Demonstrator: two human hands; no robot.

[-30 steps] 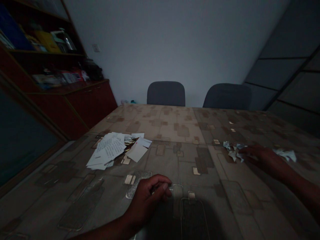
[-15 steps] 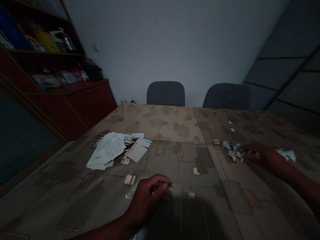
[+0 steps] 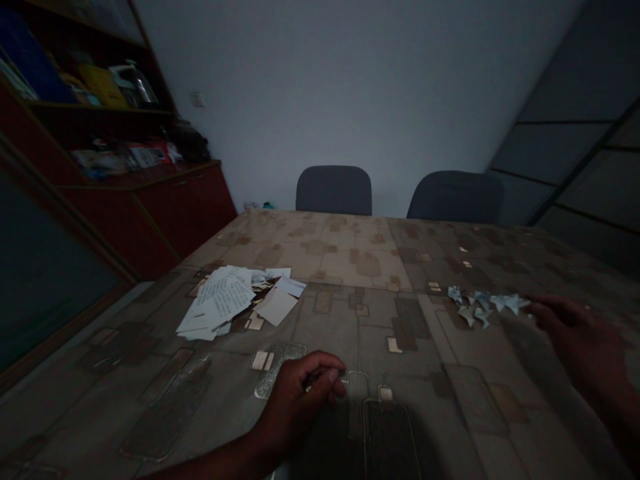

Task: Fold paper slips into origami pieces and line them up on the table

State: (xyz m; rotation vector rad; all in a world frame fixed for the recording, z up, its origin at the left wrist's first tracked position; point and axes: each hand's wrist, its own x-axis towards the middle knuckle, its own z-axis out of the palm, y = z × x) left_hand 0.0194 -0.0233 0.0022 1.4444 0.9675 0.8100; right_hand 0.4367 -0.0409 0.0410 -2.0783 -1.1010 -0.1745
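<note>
My left hand (image 3: 305, 393) rests on the near middle of the table, its fingers curled and the thumb close to the index finger. Whatever may be between them is hidden. Far to the right, my right hand (image 3: 580, 340) reaches in with fingers stretched out, its tips beside the right end of a cluster of small folded white paper pieces (image 3: 483, 303). These pieces have pointed corners and lie close together. To the left is a loose pile of flat paper sheets (image 3: 220, 300), some printed. A plain pale card (image 3: 277, 305) lies at its right side.
The patterned tablecloth (image 3: 370, 307) covers the table. Two grey chairs (image 3: 334, 190) stand at its far edge before the wall. At the left, a dark red cabinet (image 3: 185, 207) holds assorted items on shelves. The room is dim.
My right hand has shifted right, off the middle of the folded papers. Pieces that lay farther right are now against the cluster. My left hand stays put.
</note>
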